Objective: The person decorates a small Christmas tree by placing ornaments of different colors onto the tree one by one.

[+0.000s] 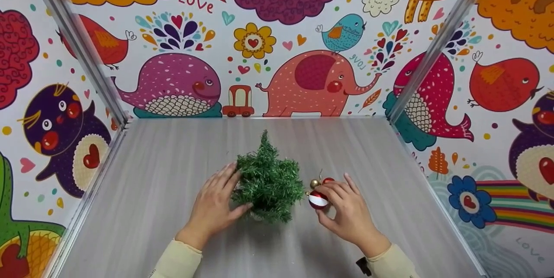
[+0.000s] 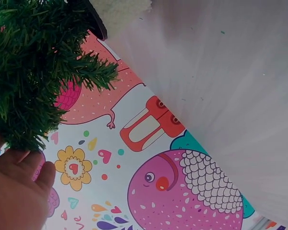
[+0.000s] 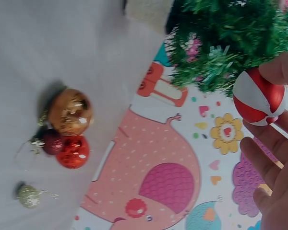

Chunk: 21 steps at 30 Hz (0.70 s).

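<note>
A small artificial Christmas tree stands upright on the table, its pale base showing under the branches in the right wrist view. My left hand rests against the tree's left side, fingers fairly straight along the outer branches and thumb at the front. In the left wrist view, those fingertips touch the green needles. My right hand pinches a red and white striped bauble between thumb and fingers, just right of the tree. In the right wrist view the bauble overlaps the branch tips.
On the table lie a shiny gold bauble, a red bauble, a small dark red one and a small glittery gold one. Walls with printed cartoon animals and metal corner posts enclose the table's back and sides.
</note>
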{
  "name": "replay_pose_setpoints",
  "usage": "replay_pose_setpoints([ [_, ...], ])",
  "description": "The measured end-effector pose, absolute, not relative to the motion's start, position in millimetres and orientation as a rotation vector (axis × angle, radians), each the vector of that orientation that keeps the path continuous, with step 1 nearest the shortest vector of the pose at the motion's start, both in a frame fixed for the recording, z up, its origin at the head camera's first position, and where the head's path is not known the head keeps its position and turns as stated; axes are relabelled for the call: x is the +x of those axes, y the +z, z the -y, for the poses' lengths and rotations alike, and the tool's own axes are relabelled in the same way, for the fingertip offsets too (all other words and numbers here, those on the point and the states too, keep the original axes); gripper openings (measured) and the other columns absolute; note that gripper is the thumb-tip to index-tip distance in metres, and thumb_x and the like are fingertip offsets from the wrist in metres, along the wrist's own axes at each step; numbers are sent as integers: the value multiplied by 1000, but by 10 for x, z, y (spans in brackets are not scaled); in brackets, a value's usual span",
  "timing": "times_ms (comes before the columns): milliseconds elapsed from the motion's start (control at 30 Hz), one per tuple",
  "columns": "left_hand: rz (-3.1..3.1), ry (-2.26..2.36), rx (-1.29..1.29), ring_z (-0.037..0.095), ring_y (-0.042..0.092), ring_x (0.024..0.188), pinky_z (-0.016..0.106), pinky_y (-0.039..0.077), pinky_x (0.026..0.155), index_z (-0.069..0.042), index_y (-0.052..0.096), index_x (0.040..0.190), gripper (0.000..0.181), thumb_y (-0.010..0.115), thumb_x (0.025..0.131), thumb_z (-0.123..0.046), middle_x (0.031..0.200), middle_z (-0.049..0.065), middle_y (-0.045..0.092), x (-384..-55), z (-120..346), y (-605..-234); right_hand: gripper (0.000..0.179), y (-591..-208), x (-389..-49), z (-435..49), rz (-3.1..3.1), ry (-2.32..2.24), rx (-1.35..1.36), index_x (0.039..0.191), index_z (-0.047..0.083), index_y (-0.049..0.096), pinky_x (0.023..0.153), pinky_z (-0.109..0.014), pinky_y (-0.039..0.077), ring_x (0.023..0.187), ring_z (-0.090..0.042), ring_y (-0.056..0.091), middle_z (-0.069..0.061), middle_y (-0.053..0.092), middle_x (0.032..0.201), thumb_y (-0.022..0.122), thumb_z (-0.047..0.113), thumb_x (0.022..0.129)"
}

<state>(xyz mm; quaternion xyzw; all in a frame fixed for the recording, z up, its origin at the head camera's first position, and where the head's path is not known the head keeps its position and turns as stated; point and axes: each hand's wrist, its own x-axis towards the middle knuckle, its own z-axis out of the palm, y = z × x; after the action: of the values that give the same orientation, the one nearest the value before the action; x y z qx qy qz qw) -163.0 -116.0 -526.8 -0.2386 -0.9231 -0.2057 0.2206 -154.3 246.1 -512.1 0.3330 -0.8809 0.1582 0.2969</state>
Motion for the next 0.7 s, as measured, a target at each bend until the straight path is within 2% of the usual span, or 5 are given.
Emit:
replay_pose_setpoints([
  [400, 2537, -574, -664, 32, 38, 140, 49, 33, 112, -3, 54, 141, 81, 69, 84, -59, 157, 11, 36, -1623, 1162, -5259, 50, -4882, -1424, -2329, 2255, 477, 944, 122, 14, 68, 114, -55, 24, 114, -23, 61, 2, 66, 121, 78, 27, 75],
  [700, 2529, -577, -663, 30, 38, 140, 49, 32, 112, -3, 54, 140, 81, 68, 85, -60, 158, 10, 35, -1623, 1156, -5262, 49, -4798, -1363, -2224, 2191, 540, 1008, 119, 13, 68, 111, -59, 27, 112, -23, 61, 2, 65, 120, 78, 24, 73],
])
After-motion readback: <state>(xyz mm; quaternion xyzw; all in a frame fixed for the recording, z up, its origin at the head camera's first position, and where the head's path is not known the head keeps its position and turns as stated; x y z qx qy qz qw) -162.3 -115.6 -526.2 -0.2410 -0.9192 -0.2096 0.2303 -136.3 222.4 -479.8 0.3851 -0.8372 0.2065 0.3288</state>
